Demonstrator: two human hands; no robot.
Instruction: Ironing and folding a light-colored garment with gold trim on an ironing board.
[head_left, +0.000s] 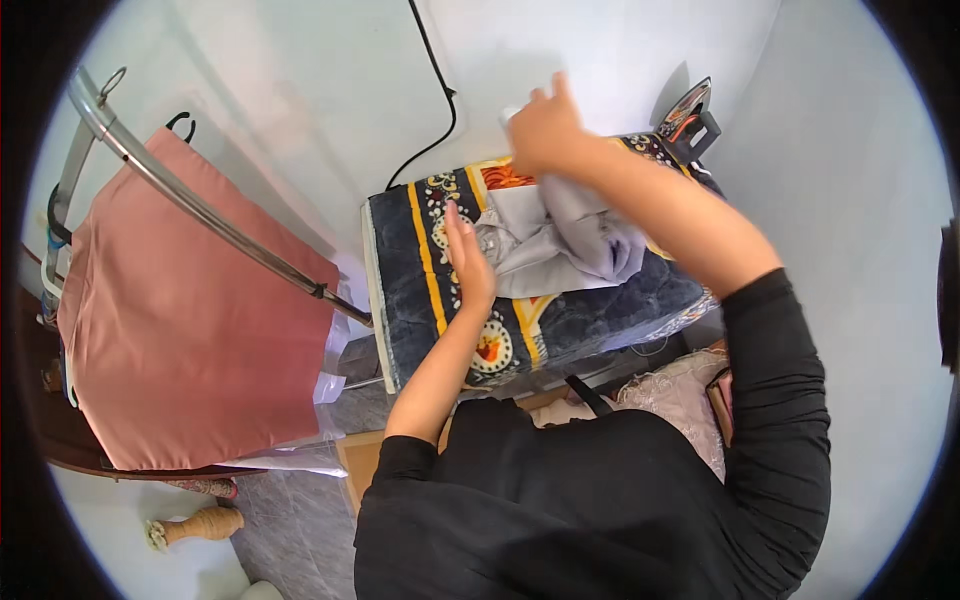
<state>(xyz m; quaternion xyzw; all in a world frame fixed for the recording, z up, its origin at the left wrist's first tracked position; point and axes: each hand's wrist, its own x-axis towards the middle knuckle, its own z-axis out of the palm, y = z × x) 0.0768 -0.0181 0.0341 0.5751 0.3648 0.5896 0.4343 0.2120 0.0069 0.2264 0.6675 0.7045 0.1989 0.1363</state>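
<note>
A light grey garment (592, 244) lies bunched and partly folded on a table covered with a dark patterned blanket (397, 247). My left hand (469, 259) rests edge-on against the garment's left side, its fingers extended and nothing visible in its grasp. Raised above the far edge of the garment is my right hand (546, 131), slightly blurred, with a small pale bit showing beside its fingers. Whether it holds that bit cannot be told.
An electric iron (691, 124) stands on its heel at the table's far right corner. A black cable (450, 94) runs down the wall. At left, a pink cloth (210, 315) hangs by a curved metal rail (202, 202). Lace fabric (675, 386) lies below the table.
</note>
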